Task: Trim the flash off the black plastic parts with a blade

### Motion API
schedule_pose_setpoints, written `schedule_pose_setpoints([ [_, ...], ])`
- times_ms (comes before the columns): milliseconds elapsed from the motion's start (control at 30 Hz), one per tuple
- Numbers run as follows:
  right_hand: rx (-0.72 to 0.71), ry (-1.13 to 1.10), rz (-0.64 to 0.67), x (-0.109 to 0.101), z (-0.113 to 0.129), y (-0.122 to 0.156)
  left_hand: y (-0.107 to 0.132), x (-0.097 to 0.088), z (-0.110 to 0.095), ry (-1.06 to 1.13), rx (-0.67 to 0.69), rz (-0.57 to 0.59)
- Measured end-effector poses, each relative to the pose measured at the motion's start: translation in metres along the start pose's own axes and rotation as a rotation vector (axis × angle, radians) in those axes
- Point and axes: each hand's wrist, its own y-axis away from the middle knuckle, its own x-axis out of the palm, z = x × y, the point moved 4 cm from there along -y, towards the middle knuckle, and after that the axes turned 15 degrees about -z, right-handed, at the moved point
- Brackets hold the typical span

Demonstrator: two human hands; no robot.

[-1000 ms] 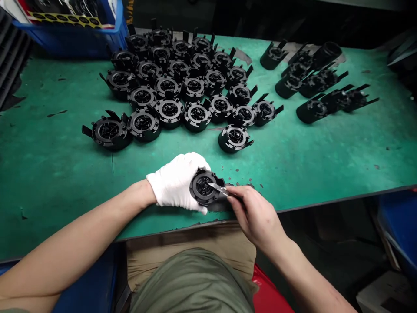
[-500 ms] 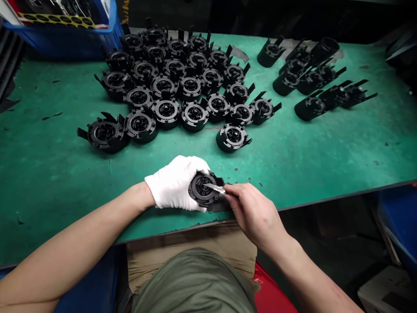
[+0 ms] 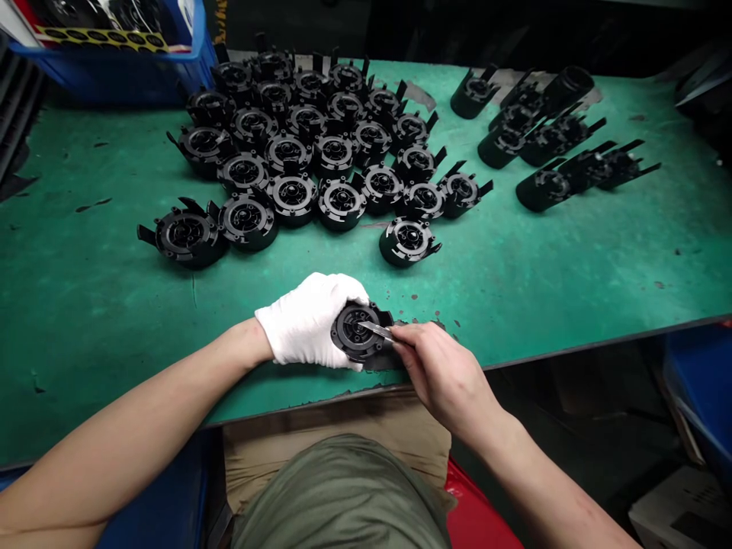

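Note:
My left hand (image 3: 309, 320), in a white glove, is wrapped around a round black plastic part (image 3: 355, 335) near the front edge of the green table (image 3: 572, 259). My bare right hand (image 3: 443, 370) pinches a small metal blade (image 3: 374, 329), and its tip rests on the face of that part. A single black part (image 3: 407, 241) lies alone just beyond my hands.
Several round black parts (image 3: 309, 145) stand packed together at the table's middle and back left. Several more lie on their sides (image 3: 549, 145) at the back right. A blue crate (image 3: 114, 53) stands at the back left corner. Dark scraps lie near the front edge.
The blade tip has crept slightly left across the part's face. Both hands stay in place near the table's front edge.

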Motion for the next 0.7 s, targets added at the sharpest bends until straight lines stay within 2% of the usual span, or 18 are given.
schedule_pose_setpoints([
  [267, 0.033, -0.090, 0.031, 0.002, -0.009, 0.006, -0.011, -0.004, -0.015, -0.102, 0.046, 0.116],
  [700, 0.081, -0.129, -0.037, 0.003, -0.011, 0.005, -0.011, -0.004, -0.015, -0.103, 0.055, 0.115],
])
